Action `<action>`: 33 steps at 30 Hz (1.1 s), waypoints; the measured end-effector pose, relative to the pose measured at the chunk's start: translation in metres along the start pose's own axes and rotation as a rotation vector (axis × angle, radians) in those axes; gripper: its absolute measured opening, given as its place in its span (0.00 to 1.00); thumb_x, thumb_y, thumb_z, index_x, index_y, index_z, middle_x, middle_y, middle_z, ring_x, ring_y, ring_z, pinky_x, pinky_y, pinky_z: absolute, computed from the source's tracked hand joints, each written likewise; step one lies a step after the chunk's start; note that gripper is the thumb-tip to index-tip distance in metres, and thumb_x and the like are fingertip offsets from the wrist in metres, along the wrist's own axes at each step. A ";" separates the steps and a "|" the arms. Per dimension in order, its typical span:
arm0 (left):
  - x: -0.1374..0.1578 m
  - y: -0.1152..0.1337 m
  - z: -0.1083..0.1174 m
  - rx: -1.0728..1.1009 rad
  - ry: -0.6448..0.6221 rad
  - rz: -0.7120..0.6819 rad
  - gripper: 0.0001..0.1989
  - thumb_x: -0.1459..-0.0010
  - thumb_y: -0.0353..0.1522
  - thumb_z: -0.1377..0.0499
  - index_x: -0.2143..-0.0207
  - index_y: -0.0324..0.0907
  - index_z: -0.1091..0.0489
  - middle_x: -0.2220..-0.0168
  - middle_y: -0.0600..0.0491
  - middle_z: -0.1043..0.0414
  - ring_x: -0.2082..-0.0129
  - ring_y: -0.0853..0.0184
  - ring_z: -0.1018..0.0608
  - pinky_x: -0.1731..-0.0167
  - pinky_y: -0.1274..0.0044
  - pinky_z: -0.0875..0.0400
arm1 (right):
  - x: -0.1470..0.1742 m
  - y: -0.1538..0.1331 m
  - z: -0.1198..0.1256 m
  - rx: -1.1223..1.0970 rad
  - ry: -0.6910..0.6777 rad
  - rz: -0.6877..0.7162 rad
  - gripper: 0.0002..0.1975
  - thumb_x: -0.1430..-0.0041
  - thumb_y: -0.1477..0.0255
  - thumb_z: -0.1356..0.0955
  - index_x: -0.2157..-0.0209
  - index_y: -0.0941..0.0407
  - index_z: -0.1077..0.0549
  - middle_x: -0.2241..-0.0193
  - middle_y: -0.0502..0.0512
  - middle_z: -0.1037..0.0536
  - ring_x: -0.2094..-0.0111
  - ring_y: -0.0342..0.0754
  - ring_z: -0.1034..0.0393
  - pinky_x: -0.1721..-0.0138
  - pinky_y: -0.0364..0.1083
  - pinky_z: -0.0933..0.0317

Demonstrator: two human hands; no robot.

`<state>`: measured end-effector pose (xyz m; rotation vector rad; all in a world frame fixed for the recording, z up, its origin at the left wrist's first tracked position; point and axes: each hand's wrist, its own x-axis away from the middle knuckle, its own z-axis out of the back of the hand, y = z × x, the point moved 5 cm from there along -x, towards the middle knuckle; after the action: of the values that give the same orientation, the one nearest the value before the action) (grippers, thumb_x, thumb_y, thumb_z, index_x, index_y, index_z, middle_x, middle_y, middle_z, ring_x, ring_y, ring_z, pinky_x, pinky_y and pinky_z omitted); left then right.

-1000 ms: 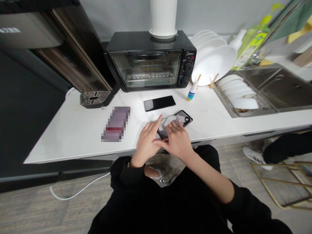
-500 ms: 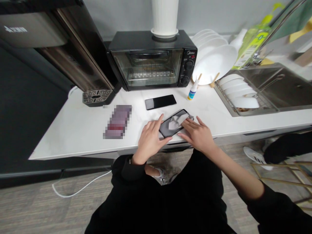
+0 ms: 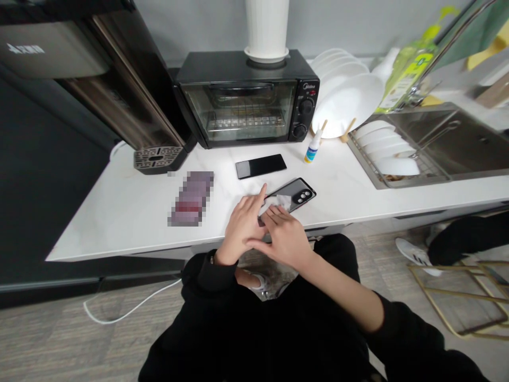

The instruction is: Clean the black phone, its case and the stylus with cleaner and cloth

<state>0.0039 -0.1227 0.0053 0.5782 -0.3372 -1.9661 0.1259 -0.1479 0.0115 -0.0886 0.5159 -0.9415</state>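
The phone case [image 3: 295, 187] lies aslant on the table [image 3: 95, 220], its near end close to the front edge and partly covered by the hands. A cloth [image 3: 283, 201] rests on the case, held under the bunched fingertips of the right hand [image 3: 288, 236], whose thumb extends left. The left hand [image 3: 244, 223] lies at the case's near end, index finger outstretched; whether it grips the rim cannot be told. Just behind lies a phone [image 3: 261, 166], with a narrow strip of surface between; a spray bottle [image 3: 312, 151] stands behind and to the right. The oven [image 3: 246, 138] bounds the space behind the phone, the plates [image 3: 353, 106] rise beside it, and the sink [image 3: 469, 148] bounds the right. A pixelated purple item [image 3: 191, 196] lies left of the hands. Open surface extends from case to sink and from purple item to the table's left edge.
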 end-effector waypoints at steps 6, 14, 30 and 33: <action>0.001 0.004 0.002 0.001 0.020 0.016 0.52 0.38 0.40 0.32 0.23 0.49 0.62 0.37 0.45 0.29 0.41 0.51 0.29 0.40 0.61 0.33 | 0.021 0.033 0.022 -0.057 -0.111 0.154 0.27 0.28 0.49 0.38 0.46 0.56 0.23 0.44 0.62 0.18 0.38 0.57 0.26 0.31 0.63 0.41; 0.000 0.003 0.003 -0.016 0.027 0.027 0.53 0.39 0.41 0.31 0.23 0.51 0.61 0.36 0.49 0.29 0.41 0.52 0.28 0.38 0.61 0.33 | 0.024 0.099 0.042 0.214 0.042 -0.030 0.24 0.25 0.55 0.39 0.44 0.58 0.24 0.44 0.63 0.18 0.41 0.59 0.24 0.29 0.68 0.49; 0.001 -0.003 -0.001 0.018 0.012 0.022 0.51 0.39 0.34 0.34 0.23 0.48 0.60 0.36 0.47 0.30 0.40 0.53 0.29 0.39 0.62 0.31 | 0.004 0.013 0.004 -0.085 0.002 0.089 0.35 0.32 0.42 0.38 0.49 0.61 0.23 0.50 0.67 0.17 0.41 0.60 0.25 0.31 0.62 0.43; 0.002 -0.002 0.000 0.021 0.016 0.052 0.51 0.38 0.39 0.32 0.23 0.49 0.60 0.36 0.48 0.30 0.39 0.53 0.29 0.39 0.62 0.32 | 0.016 0.025 0.013 -0.147 -0.048 0.142 0.27 0.29 0.48 0.38 0.46 0.54 0.23 0.46 0.60 0.17 0.38 0.56 0.26 0.29 0.64 0.46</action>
<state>0.0016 -0.1231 0.0036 0.5925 -0.3597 -1.9090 0.1581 -0.1481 0.0092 -0.2040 0.5391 -0.7607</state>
